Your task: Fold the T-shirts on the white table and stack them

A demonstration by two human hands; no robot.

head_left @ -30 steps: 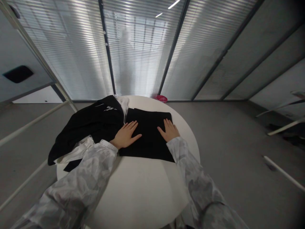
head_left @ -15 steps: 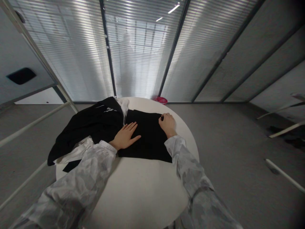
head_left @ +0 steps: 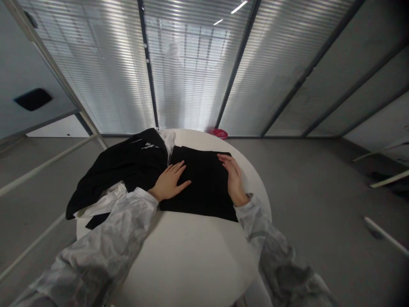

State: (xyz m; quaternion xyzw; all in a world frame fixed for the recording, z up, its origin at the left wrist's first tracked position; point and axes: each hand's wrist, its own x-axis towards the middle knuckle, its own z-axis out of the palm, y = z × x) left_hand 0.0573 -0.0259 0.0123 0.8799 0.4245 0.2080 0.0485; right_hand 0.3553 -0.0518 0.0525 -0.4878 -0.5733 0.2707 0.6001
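Note:
A black folded cloth, perhaps a garment, lies flat on the round white table. My left hand rests palm down on its left part, fingers stretched out and thumb apart. At the cloth's right edge is my right hand, turned on its side with the fingers extended and holding nothing. Whether its underside touches the cloth I cannot tell. Left of the cloth a heaped black garment with white marks adjoins it, and white fabric shows under its lower edge.
Beyond the table's far edge a pink basket stands on the grey floor. Glass panels with blinds rise behind. A pale metal frame stands at the left, and pale legs show at the far right.
My right hand has uncurled from the cloth's upper right edge and turned on its side, shifting right. The cloth's right edge lies slightly further right. My left hand stays in place on the cloth.

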